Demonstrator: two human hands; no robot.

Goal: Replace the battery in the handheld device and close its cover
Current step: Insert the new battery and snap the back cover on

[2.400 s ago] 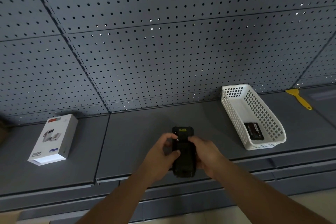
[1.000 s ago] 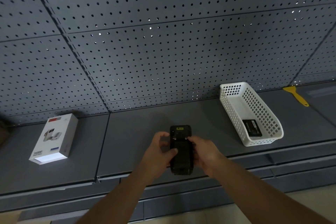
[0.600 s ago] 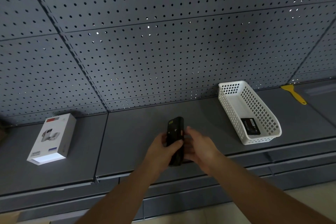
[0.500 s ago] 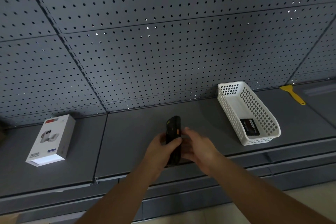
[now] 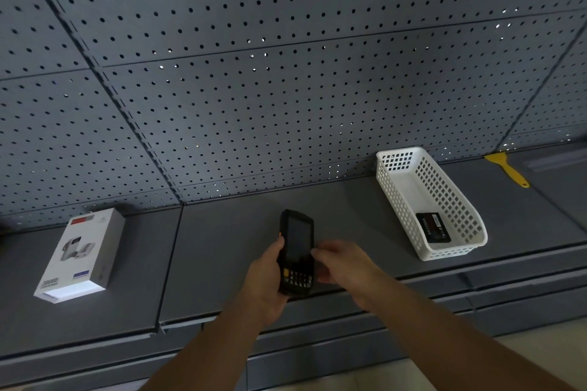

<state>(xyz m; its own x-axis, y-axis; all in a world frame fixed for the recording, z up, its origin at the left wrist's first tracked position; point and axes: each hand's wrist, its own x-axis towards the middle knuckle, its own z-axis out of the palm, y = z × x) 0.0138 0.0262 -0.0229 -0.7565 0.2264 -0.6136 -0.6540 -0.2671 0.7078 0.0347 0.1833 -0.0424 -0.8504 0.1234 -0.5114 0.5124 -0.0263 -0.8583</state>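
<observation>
Holding the black, rigid handheld device with keypad (image 5: pixel 296 252) above the grey shelf (image 5: pixel 222 241), the left hand (image 5: pixel 268 279) wraps its lower edge; the right hand (image 5: pixel 344 267) touches its side, curled loosely. Screen faces up, long axis toward the pegboard. It looks solid, best gripped by its sides.

Device (image 5: pixel 296 252): black plastic, glossy screen. Basket (image 5: pixel 449 251): white plastic mesh. Shelf (image 5: pixel 222 247) & pegboard (image 5: pixel 286 89): matt grey metal. Box (image 5: pixel 81 255): smooth card.

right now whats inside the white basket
One flat black battery pack lies at the near end of the white basket. The rest of its floor shows bare; the near wall hides little.
</observation>
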